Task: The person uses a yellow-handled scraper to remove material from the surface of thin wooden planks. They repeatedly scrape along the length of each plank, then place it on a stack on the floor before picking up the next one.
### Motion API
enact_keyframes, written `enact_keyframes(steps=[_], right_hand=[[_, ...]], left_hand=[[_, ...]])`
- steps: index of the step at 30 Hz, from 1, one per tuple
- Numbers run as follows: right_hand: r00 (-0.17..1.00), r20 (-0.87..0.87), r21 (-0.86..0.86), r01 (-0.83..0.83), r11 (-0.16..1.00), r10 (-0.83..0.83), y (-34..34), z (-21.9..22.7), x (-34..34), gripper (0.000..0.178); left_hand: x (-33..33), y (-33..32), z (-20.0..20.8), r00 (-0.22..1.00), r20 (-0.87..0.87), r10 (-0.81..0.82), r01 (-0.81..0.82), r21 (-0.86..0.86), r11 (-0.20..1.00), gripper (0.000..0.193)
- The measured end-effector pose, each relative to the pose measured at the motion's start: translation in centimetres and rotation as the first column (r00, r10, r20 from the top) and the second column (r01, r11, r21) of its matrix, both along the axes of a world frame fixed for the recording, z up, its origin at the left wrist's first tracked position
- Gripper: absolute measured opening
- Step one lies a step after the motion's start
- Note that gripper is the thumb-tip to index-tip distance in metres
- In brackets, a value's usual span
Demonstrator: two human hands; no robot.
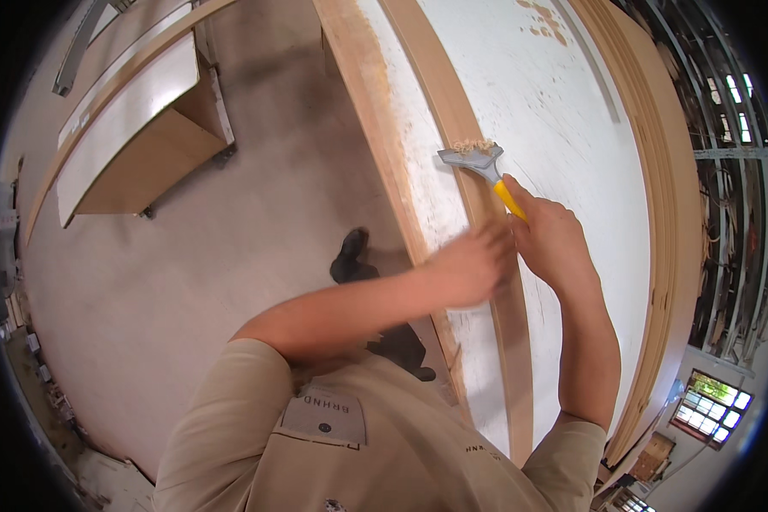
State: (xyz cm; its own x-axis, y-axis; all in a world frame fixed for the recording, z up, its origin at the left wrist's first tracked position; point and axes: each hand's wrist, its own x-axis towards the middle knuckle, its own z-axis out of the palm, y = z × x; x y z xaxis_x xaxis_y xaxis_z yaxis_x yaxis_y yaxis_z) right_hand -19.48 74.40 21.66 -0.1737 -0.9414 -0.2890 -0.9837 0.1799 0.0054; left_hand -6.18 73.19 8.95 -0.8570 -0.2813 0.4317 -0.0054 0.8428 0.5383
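A scraper with a wide grey metal head and a yellow handle rests at a long light-brown wooden strip. Pale curled shavings or residue cling along its far edge. My right hand is wrapped round the yellow handle, with a finger stretched along it. Close beside it, my left hand reaches across above the strip, its fingers curled and smeared by motion. Whether it touches the handle end or the strip is hidden. The strip lies lengthwise on a scuffed white tabletop.
Brown stains mark the tabletop's far end. Several long boards are stacked along its right side. A worn wooden edge borders its left. Across the floor stands a wheeled white-topped cabinet, and racks of long stock line the right.
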Motion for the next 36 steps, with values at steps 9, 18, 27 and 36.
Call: enact_keyframes(steps=[9,18,27,36], right_hand=[[1.000,0.007,0.076,0.026,0.997,-0.027,-14.2,0.1,1.1,0.057],[0.996,0.045,0.080,0.068,0.994,-0.072,-25.0,1.0,1.9,0.061],[0.996,-0.017,0.064,0.090,0.994,-0.089,-37.8,0.4,3.6,0.056],[0.999,-0.003,0.035,0.047,0.998,-0.047,-53.5,0.8,4.3,0.055]], left_hand=[[0.9,-9.4,-0.4,0.974,0.155,-0.164,0.173,-0.046,0.984,0.070],[0.7,-21.1,0.2,0.976,0.085,-0.200,0.198,0.033,0.980,0.047],[1.2,-35.4,-1.0,0.974,-0.041,-0.224,0.225,0.028,0.974,0.048],[1.0,-39.4,-2.3,0.836,0.086,-0.542,0.549,-0.122,0.827,0.065]])
